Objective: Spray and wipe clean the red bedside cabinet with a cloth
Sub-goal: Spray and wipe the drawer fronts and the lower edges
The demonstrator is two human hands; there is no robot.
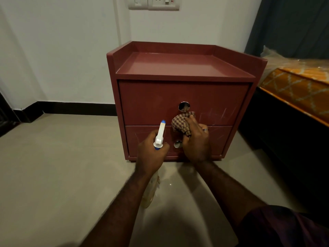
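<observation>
Head view.

1. The red bedside cabinet (183,97) stands on the tiled floor (53,166) at its far edge, back against the white wall (62,50) and just beside the bed (299,86) on the right. It has a rimmed top tray and two drawers, all shut.
2. Each drawer front carries one round metal knob: the upper knob (184,106) and the lower knob (177,144).
3. The left hand (151,154) is clenched round the neck of the spray bottle (161,132). The white sprayer head with its blue tip points up and forward at the lower drawer front. The translucent bottle body hangs below the wrist, over the floor.
4. The right hand (196,139) grasps the checked cloth (180,123), bunched under the fingers. A ring shows on one finger.
5. The cloth lies against the cabinet front, over the seam between the two drawers and just below the upper knob. The lower knob shows between the two hands.
6. Pale streaks mark both drawer fronts, mostly right of the cloth.
7. A switch and socket panel (154,3) sits on the wall above the cabinet.
</observation>
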